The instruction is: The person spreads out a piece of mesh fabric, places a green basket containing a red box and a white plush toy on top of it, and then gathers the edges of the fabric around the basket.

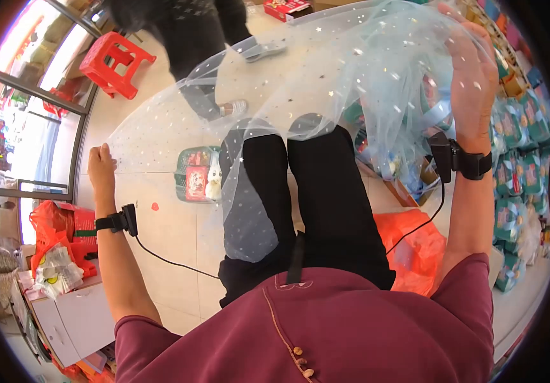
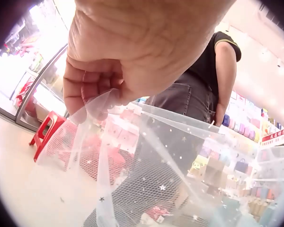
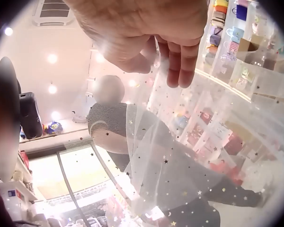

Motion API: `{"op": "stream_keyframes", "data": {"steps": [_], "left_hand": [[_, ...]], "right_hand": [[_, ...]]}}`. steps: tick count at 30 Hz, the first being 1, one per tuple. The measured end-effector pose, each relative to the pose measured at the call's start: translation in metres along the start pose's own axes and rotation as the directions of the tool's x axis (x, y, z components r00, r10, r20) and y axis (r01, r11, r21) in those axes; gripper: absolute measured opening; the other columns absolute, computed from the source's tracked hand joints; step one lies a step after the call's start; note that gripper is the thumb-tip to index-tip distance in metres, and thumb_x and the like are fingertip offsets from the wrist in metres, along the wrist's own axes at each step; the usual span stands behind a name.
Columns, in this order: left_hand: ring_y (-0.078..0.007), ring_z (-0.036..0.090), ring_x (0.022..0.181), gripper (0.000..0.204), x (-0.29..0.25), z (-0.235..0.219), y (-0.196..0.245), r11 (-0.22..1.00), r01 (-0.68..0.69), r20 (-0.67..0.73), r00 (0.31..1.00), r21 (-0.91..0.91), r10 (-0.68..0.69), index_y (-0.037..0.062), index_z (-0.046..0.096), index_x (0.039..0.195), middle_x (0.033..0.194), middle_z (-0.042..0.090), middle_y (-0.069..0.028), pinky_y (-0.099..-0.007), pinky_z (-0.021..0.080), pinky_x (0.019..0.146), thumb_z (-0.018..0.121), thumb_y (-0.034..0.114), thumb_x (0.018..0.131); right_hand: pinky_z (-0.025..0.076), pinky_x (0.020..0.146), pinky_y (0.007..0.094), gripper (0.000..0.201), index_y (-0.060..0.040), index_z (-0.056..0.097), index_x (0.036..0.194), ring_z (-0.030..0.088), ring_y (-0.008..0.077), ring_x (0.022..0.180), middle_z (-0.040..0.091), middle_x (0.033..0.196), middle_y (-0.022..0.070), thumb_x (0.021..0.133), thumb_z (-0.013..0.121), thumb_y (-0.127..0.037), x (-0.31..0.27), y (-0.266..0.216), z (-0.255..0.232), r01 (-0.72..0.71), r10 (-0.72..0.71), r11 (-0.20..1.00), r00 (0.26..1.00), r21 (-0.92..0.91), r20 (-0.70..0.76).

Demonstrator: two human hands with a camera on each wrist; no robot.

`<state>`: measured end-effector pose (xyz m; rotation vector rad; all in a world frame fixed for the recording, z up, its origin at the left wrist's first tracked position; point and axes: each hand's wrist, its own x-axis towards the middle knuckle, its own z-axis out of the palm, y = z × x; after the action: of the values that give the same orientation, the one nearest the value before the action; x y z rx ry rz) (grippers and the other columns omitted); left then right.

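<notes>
A sheer pale tulle with small stars and moons [image 1: 275,83] is stretched across the head view between both hands. My left hand [image 1: 101,167] pinches its left corner; in the left wrist view the fingers of the left hand [image 2: 97,87] curl against the thumb on the tulle's edge [image 2: 104,156]. My right hand [image 1: 473,76], raised at the upper right, holds the other end, where the fabric bunches in bluish folds. In the right wrist view, thumb and index finger of the right hand [image 3: 156,52] meet on the tulle [image 3: 151,151], the other fingers straighter.
A red stool [image 1: 112,60] and another person in dark clothes [image 1: 185,38] are beyond the tulle. A green basket [image 1: 185,182] with items stands on the floor. Orange bags [image 1: 415,242] lie at the right, stacked teal packages [image 1: 511,172] farther right, and a white cabinet [image 1: 74,319] at lower left.
</notes>
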<state>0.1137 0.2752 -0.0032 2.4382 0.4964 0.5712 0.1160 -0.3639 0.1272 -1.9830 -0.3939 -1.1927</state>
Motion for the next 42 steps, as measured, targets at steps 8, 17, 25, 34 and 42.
{"op": "stream_keyframes", "data": {"steps": [8, 17, 25, 34, 42], "left_hand": [[-0.0311, 0.064, 0.101, 0.039, 0.023, 0.031, -0.02, 0.915, -0.295, 0.041, 0.955, 0.275, 0.295, -0.007, 0.06, 0.115, 0.106, 0.066, -0.0203, -0.0413, 0.051, 0.092, 0.065, 0.028, 0.097], [-0.036, 0.058, 0.121, 0.055, -0.166, 0.038, 0.119, 0.884, -0.45, 0.547, 0.712, -0.127, 0.441, -0.0005, 0.056, 0.134, 0.13, 0.06, -0.0216, -0.042, 0.046, 0.104, 0.076, 0.025, 0.09], [-0.023, 0.063, 0.084, 0.011, -0.196, 0.018, 0.111, 0.952, -0.192, 0.573, 0.763, -0.24, 0.299, -0.0001, 0.062, 0.105, 0.092, 0.066, -0.0118, -0.034, 0.051, 0.078, 0.061, 0.009, 0.099], [-0.0154, 0.05, 0.063, 0.021, -0.234, -0.03, 0.088, 0.998, -0.052, 0.956, 0.292, 0.041, -0.024, 0.0032, 0.062, 0.095, 0.067, 0.053, -0.0092, -0.0313, 0.045, 0.062, 0.061, 0.023, 0.102], [-0.0325, 0.068, 0.096, 0.032, -0.263, -0.031, 0.073, 0.982, -0.177, 0.997, 0.058, 0.059, -0.05, 0.0088, 0.071, 0.114, 0.104, 0.071, -0.016, -0.0404, 0.053, 0.085, 0.066, 0.036, 0.097]], "right_hand": [[0.049, 0.088, 0.0267, 0.018, -0.004, 0.065, 0.108, 0.063, 0.0095, 0.095, 0.07, 0.102, 0.0027, 0.098, 0.062, -0.019, 0.002, 0.053, 0.001, -0.341, 0.281, 0.919, 0.919, 0.199, 0.278], [0.047, 0.069, 0.0243, 0.016, 0.0001, 0.06, 0.092, 0.058, 0.0098, 0.076, 0.067, 0.109, 0.0078, 0.092, 0.069, -0.013, -0.134, 0.119, -0.006, -0.452, 0.484, 0.869, 0.695, -0.2, 0.531], [0.046, 0.067, 0.0263, 0.015, 0.0003, 0.056, 0.083, 0.056, 0.013, 0.073, 0.067, 0.12, 0.011, 0.087, 0.069, -0.004, -0.12, 0.057, -0.045, -0.257, 0.325, 0.946, 0.751, -0.2, 0.575], [0.048, 0.07, 0.0329, 0.018, -0.0014, 0.055, 0.08, 0.06, 0.0237, 0.075, 0.06, 0.079, 0.011, 0.084, 0.07, -0.01, -0.21, 0.035, -0.127, -0.358, 0.435, 0.891, 0.494, -0.279, 0.753], [0.051, 0.071, 0.034, 0.019, -0.0023, 0.06, 0.084, 0.064, 0.0193, 0.079, 0.064, 0.08, 0.0098, 0.088, 0.068, -0.019, -0.264, -0.004, -0.188, -0.575, 0.397, 0.652, -0.297, -0.495, 0.868]]}}
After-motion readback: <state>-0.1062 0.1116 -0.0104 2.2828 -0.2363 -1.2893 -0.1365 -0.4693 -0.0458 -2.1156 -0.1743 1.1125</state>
